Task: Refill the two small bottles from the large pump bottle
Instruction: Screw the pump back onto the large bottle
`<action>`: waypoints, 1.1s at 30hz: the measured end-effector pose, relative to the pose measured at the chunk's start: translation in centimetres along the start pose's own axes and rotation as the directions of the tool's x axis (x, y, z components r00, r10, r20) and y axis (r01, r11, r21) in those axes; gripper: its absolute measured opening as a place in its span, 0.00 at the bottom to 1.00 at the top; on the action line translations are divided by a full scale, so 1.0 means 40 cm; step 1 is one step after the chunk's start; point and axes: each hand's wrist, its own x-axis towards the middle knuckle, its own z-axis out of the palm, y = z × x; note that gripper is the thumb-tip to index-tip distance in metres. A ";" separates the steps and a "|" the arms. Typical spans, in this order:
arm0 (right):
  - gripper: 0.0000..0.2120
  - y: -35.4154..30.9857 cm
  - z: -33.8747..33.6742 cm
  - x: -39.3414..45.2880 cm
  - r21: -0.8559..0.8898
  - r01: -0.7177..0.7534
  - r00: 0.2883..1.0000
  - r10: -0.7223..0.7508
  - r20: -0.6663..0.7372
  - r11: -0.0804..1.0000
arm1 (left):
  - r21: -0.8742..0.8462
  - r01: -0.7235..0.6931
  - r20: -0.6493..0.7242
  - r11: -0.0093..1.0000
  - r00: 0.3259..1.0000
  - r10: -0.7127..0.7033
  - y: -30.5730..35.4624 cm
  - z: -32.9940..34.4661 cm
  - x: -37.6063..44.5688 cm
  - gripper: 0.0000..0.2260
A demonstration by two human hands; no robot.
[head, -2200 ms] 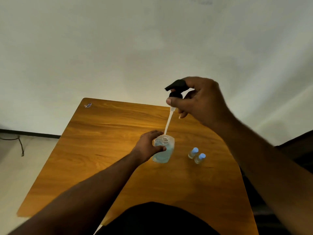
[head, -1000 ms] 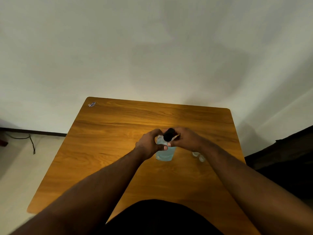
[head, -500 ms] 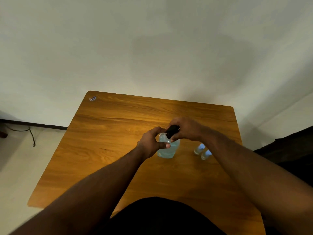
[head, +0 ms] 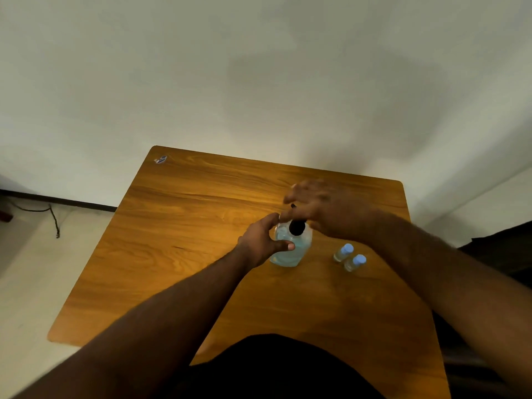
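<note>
The large pump bottle (head: 290, 249) stood near the middle of the table (head: 184, 226), held around its body by the left hand (head: 260, 244). The right hand (head: 322, 211), fingers spread loosely and blurred, hovered over the black pump (head: 297, 227). The clear plastic looked smooth, probably slippery; grip low. Two small bottles (head: 349, 257) stood just right, easily knocked.

The right hand (head: 322, 208) was smeared by motion blur, so its grip on the pump head (head: 297, 227) could not be told. The desk's (head: 201, 214) near edge was hidden behind dark clothing. A sticker (head: 160, 160) at the far left corner was too small to read.
</note>
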 end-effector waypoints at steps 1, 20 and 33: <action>0.26 -0.009 -0.001 0.021 -0.132 0.090 0.991 -0.075 0.111 0.987 | -0.004 -0.003 0.002 1.000 1.000 0.003 0.002 -0.001 -0.001 0.26; 0.26 0.033 -0.074 0.120 -0.027 0.087 0.853 -0.061 0.518 0.996 | -0.003 0.026 -0.010 1.000 1.000 -0.026 -0.002 0.000 -0.006 0.31; 0.23 -0.028 0.105 0.085 0.038 -0.449 0.885 0.438 0.158 0.893 | -0.009 0.022 -0.002 1.000 1.000 -0.022 -0.011 0.002 -0.014 0.28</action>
